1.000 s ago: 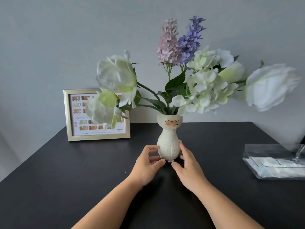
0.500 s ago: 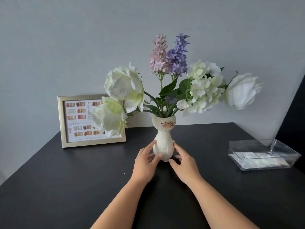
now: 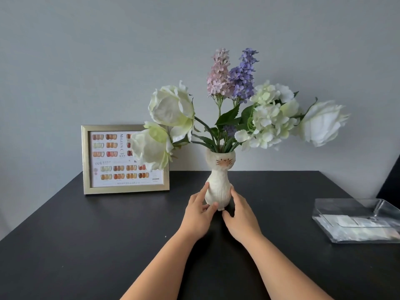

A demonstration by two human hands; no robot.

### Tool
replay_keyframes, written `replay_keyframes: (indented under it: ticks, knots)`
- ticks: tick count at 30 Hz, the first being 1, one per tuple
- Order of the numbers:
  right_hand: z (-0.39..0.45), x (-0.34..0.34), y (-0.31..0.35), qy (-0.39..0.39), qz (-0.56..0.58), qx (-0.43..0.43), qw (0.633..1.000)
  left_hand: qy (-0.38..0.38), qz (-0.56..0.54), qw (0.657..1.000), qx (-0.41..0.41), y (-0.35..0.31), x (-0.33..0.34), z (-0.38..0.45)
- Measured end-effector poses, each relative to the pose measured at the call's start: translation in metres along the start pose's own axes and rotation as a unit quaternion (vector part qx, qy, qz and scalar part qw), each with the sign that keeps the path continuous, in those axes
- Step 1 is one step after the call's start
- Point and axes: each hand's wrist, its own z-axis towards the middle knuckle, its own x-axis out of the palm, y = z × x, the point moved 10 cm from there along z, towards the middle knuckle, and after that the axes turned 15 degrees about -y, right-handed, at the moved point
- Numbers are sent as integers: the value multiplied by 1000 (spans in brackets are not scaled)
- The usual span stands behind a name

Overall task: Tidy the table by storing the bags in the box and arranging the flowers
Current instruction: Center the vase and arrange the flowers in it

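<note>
A white cat-faced vase (image 3: 218, 187) stands upright in the middle of the black table (image 3: 86, 245). It holds white roses (image 3: 173, 107), a white hydrangea (image 3: 268, 122), and pink and purple flower spikes (image 3: 233, 74). My left hand (image 3: 198, 215) grips the vase's lower left side, thumb at its base. My right hand (image 3: 240, 215) holds the lower right side, fingers curved round it. A clear box (image 3: 324, 215) at the right edge contains clear bags with white contents (image 3: 355, 228).
A gold picture frame (image 3: 86, 161) with a nail-colour chart stands at the back left, leaning by the grey wall. One rose overlaps its right part. A dark object (image 3: 391, 182) rises beyond the table's right corner.
The vase with both hands has moved slightly away from me across the table. My view has pulled back and shifted, so more of the clear box shows at the right.
</note>
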Motion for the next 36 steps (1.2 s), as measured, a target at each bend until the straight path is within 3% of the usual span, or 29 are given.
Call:
replay_keyframes:
  ticks: [14,36]
  knots:
    - [32,18,-2,0,-52,-7,999,-17,38,999,4,7,7,39]
    - [80,37,-6,-39,0,8,999,-15,58,998,15,10,21,93]
